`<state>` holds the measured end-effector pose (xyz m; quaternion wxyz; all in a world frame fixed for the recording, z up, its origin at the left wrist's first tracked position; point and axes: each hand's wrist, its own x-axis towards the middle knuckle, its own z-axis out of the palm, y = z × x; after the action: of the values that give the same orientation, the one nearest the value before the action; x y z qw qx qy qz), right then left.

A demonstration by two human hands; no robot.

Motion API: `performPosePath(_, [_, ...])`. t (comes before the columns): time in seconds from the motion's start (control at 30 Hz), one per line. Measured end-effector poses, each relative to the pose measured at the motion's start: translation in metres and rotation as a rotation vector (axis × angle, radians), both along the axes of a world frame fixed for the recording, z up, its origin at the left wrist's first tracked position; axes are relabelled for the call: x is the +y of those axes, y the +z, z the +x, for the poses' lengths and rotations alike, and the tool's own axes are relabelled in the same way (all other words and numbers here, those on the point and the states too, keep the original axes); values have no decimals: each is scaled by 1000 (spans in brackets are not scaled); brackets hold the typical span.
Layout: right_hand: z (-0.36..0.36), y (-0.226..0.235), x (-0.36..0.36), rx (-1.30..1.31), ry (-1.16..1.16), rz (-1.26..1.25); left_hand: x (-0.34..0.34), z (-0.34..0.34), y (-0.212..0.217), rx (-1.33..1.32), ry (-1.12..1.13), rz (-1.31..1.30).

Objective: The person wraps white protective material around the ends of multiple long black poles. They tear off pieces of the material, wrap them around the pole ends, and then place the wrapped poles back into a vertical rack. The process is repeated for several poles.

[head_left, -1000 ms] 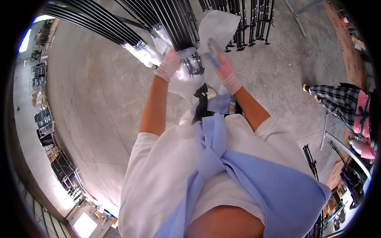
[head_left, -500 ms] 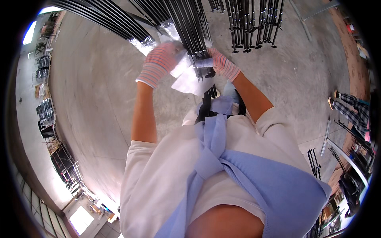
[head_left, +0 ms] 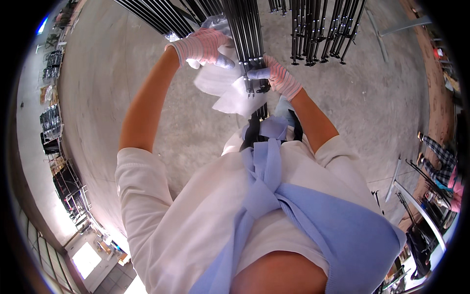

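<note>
My left hand (head_left: 203,46), in a pink-and-white striped glove, grips the top of a white plastic bag (head_left: 226,88) beside a bundle of black metal rods (head_left: 246,34). On the other side of the bundle my right hand (head_left: 275,74), gloved the same way, pinches the bag's edge against the rods' lower ends. The bag hangs crumpled between both hands, partly behind the rods. A blue garment (head_left: 293,210) is tied around my white-shirted shoulders.
More bundles of black rods (head_left: 318,29) lie on the concrete floor (head_left: 112,98) ahead, and long black bars (head_left: 152,12) lie at upper left. A person in checked trousers (head_left: 440,157) stands at the right edge by a metal frame. Racks (head_left: 54,122) line the left.
Both hands have risen and moved forward with the white bag, from in front of my chest up to the black rod bundle. The view has tilted, and the person at right has shifted lower.
</note>
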<state>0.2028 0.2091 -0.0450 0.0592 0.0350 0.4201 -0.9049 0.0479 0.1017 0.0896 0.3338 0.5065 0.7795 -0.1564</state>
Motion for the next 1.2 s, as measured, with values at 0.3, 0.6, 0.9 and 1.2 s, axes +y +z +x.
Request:
performPosePath(0.3, [1,-13,0,33,-41,-105,-28,43,-16,-729,409,503])
performPosePath(0.6, [26,-36,-1,165,-338,-91,-12,53,-138,-1566,758,840])
performPosePath(0.9, [40,-42,24,112,-130,-969,41,108,-54,-1405,1339,690])
performPosePath(1.2, [59,-54,33,282,-235,-577,51,108,-62,-1585,1298,661])
